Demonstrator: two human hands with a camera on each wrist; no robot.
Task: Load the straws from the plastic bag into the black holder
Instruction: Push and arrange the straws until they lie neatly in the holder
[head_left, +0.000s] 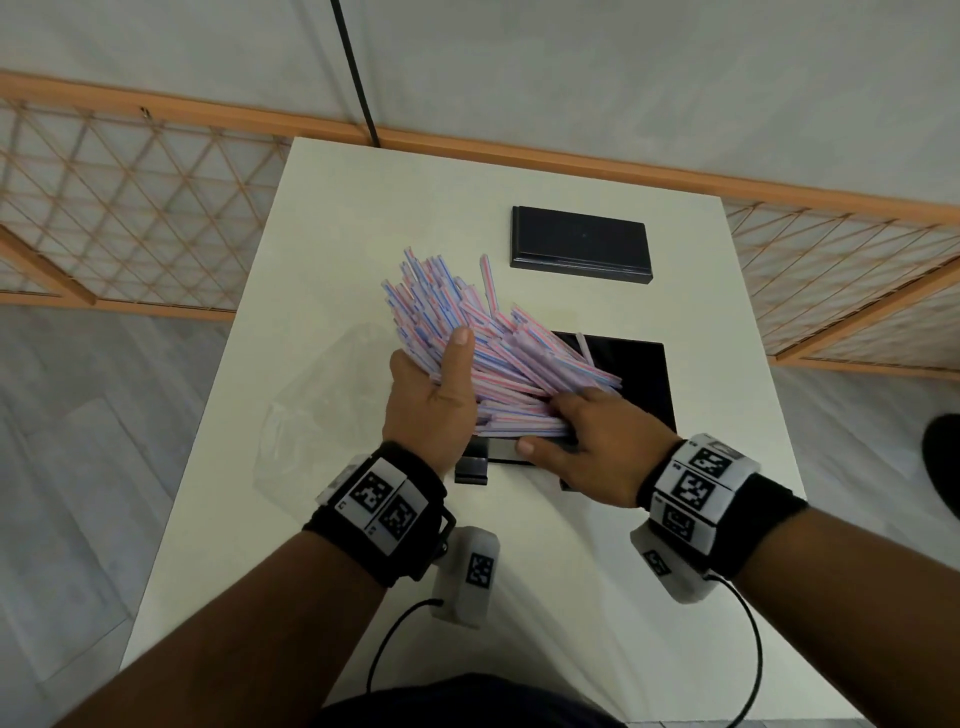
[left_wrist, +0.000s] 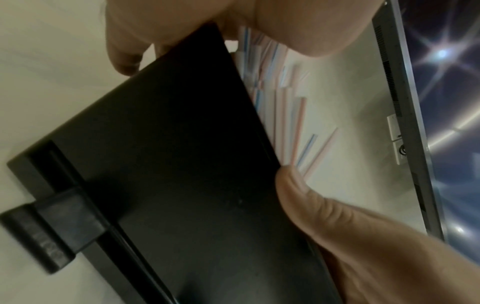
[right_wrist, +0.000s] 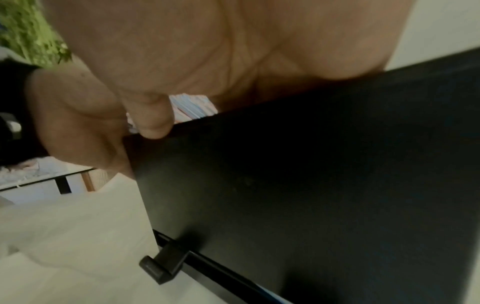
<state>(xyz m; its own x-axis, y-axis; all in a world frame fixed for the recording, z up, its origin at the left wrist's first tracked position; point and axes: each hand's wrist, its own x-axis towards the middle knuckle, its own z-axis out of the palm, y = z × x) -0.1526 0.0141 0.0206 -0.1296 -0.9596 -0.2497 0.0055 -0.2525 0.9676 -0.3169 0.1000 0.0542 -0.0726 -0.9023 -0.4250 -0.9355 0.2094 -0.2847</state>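
A thick bundle of pink-and-blue striped straws (head_left: 493, 353) fans out to the far left, with its near end lying over the open black holder (head_left: 641, 379). My left hand (head_left: 441, 374) grips the bundle from the left, thumb across the top. My right hand (head_left: 561, 426) curls over the straws' near ends at the holder's front edge. The left wrist view shows the holder's black wall (left_wrist: 168, 164) with straws (left_wrist: 280, 92) above its rim. In the right wrist view, straws (right_wrist: 192, 107) peek out between my palm and the holder (right_wrist: 311, 174). The plastic bag (head_left: 322, 395) lies flat at the table's left.
The holder's black lid (head_left: 582, 244) lies at the far side of the white table (head_left: 363, 208). A wooden lattice fence (head_left: 130, 208) runs behind the table, and a black pole (head_left: 356, 73) rises at the back. Wrist camera cables (head_left: 748, 649) hang near the front edge.
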